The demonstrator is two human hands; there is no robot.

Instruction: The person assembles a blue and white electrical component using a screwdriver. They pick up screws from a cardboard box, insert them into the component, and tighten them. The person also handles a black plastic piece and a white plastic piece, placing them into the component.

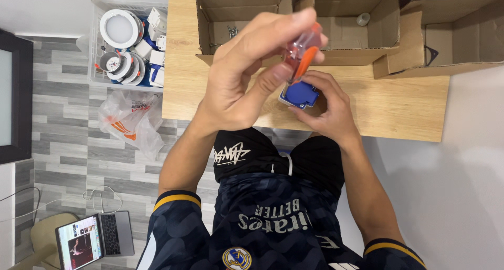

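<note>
At the far left, an open laptop (94, 241) is sitting on the grey tiled floor (63, 112), with a crumpled clear plastic bag (130, 122) lying further up. Beside the bag, a clear plastic crate (97, 49) is holding round white light fittings (119, 29) and small white parts.

The wooden bench (399, 104) is carrying three open cardboard boxes (239, 12). Just in front of the leftmost box, the left hand (244, 73) is hovering raised over the bench edge, its fingers (273, 31) pinching the clear and orange handle of a screwdriver (303, 52), which is pointing down.

Directly below the tool, the blue socket (300, 94), set on a pale base, is resting at the near edge of the bench. The screwdriver's lower end is meeting the socket's top, though the tip itself is hidden. The right hand (328, 110) is cupping the socket from the right, its fingers (321, 81) wrapping closely around the housing and steadying it.

Further right, another cardboard box (462, 39) is lying open.
</note>
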